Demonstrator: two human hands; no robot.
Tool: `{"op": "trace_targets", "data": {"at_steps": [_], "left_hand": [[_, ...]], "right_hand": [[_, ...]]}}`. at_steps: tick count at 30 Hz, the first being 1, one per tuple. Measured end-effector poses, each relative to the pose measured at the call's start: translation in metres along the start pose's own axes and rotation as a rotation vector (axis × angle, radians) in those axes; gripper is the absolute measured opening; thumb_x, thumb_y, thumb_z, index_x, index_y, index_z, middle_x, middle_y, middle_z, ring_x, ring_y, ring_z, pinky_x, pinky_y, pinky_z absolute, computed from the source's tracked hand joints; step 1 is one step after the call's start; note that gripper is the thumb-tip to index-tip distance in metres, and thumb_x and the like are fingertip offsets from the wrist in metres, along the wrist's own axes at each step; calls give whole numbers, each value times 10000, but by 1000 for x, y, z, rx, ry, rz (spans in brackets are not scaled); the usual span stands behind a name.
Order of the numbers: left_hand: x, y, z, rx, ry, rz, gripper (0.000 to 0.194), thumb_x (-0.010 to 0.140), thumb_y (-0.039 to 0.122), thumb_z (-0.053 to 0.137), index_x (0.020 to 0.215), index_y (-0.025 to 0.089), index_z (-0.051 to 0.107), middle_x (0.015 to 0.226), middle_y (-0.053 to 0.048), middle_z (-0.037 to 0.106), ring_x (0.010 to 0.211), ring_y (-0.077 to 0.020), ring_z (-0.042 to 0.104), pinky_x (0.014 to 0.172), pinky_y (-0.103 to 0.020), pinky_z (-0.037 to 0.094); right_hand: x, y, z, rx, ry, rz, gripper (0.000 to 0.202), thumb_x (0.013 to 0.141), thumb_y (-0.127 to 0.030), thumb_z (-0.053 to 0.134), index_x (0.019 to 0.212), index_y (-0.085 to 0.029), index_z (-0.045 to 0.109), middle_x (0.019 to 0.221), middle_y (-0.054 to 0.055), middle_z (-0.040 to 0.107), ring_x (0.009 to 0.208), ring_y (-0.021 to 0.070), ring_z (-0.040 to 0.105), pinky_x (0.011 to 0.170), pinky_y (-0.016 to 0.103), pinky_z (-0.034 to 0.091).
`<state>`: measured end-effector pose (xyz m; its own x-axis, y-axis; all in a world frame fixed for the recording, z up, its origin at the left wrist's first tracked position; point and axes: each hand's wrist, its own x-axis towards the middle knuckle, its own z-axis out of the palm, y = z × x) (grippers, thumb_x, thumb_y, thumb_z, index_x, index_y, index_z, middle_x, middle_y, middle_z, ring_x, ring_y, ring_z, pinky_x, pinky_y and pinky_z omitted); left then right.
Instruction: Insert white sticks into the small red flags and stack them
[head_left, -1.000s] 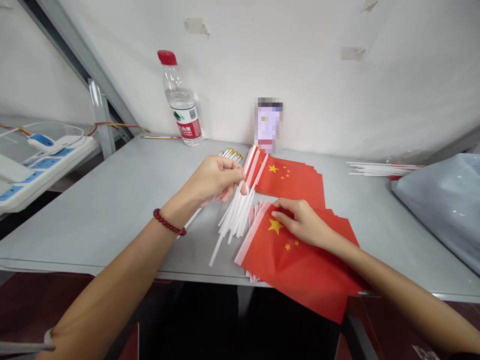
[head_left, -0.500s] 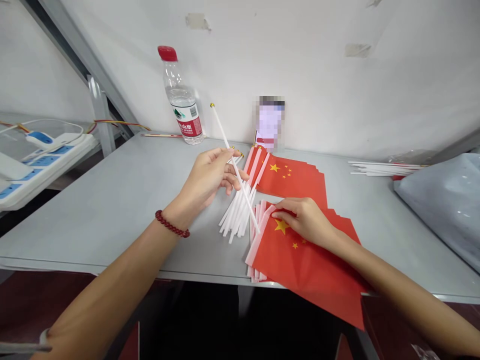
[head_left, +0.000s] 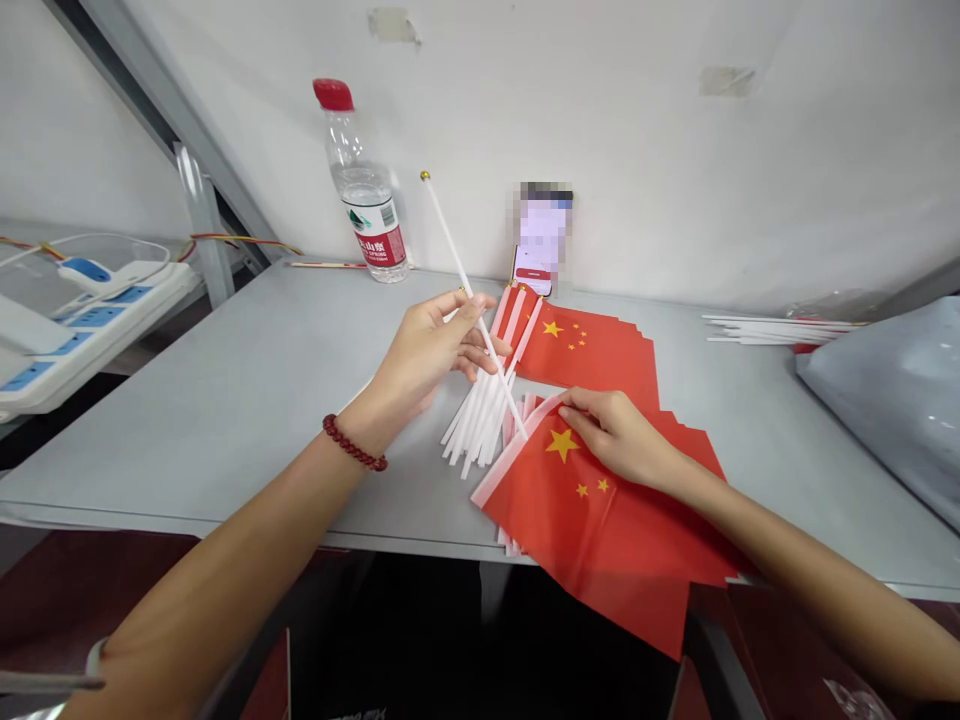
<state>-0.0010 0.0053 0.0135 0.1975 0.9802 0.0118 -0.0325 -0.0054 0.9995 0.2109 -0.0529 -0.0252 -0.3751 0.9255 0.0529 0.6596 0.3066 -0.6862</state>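
My left hand point(head_left: 439, 350) pinches a white stick point(head_left: 450, 232) with a gold ball at its top; the stick slants down to the right, its lower end at the white sleeve of a red flag. At the upper corner of that red flag with yellow stars point(head_left: 555, 520), my right hand point(head_left: 619, 430) grips the cloth between thumb and fingers. More red flags point(head_left: 694, 450) lie beneath it. Behind them, several flags point(head_left: 607, 355) rest with sticks in their sleeves. Several white sticks point(head_left: 472, 425) fan out below my left hand.
A water bottle point(head_left: 371, 225) and a phone point(head_left: 541, 240) stand against the wall. A power strip point(head_left: 97, 325) is at the left. White sticks point(head_left: 765, 330) and a grey plastic bag point(head_left: 892, 390) lie at the right of the grey table point(head_left: 195, 430).
The held flag has turned, its sleeve now slanting more and its lower end shifted left. My left hand and the stick have moved slightly up and right.
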Motion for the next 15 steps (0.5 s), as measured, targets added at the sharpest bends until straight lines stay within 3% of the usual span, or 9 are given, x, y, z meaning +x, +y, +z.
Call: {"op": "trace_targets", "data": {"at_steps": [5,9,15], "left_hand": [[1,-1,0,-58,-37,40,182,792,233,647,938,136,598,770,-67,706,565,-84,615,529,-180,477],[1,-1,2,-4,-20,61,201,837,311,590,781,119,575,726,-91,707,536,-93,619,496,-180,470],[1,-2,4,42,-23,54,209,852,347,565,821,140,555,641,-55,687,484,-102,608,491,-203,489]], "right_hand": [[-2,-3,-1,-2,-138,-168,190,893,-238,502,763,-150,609,553,-49,457,479,70,344,490,207,302],[-2,-4,-2,41,-175,-235,143,864,-210,559,760,-146,634,583,-35,536,487,60,401,487,190,323],[-6,-6,-2,24,-187,-266,126,845,-163,557,760,-140,647,629,-12,603,506,59,441,504,180,361]]}}
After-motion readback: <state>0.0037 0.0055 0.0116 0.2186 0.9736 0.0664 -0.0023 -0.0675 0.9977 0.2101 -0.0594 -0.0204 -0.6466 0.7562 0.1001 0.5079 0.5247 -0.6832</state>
